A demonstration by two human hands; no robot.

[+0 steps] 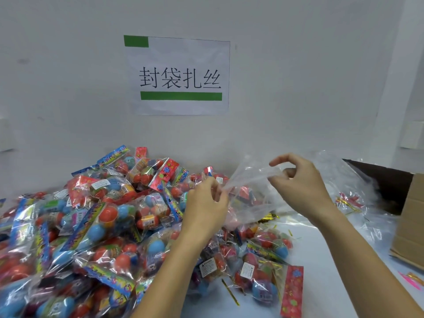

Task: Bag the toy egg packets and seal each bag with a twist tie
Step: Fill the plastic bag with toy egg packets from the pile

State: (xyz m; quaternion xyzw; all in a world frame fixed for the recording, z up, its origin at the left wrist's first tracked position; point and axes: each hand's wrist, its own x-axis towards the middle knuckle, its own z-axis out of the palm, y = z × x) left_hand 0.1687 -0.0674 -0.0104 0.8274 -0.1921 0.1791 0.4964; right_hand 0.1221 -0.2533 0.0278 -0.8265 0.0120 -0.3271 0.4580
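A big heap of toy egg packets [96, 226] with red and blue eggs covers the left and middle of the white table [321, 283]. Above it I hold a clear plastic bag [250, 191] by its mouth. My left hand [206, 207] pinches one edge of the mouth, and my right hand [300, 182] pinches the other edge, pulling it apart. Through the film the bag shows only the packets lying behind it. Gold twist ties [268, 218] lie on the table under the bag, and one loose tie [230, 292] lies near the front.
An open cardboard box [410, 221] stands at the right edge. More clear bags [339, 171] are piled beside it against the wall. Further ties [348, 203] lie there, and a pink strip [411, 280] by the box. A paper sign [181, 76] hangs on the wall.
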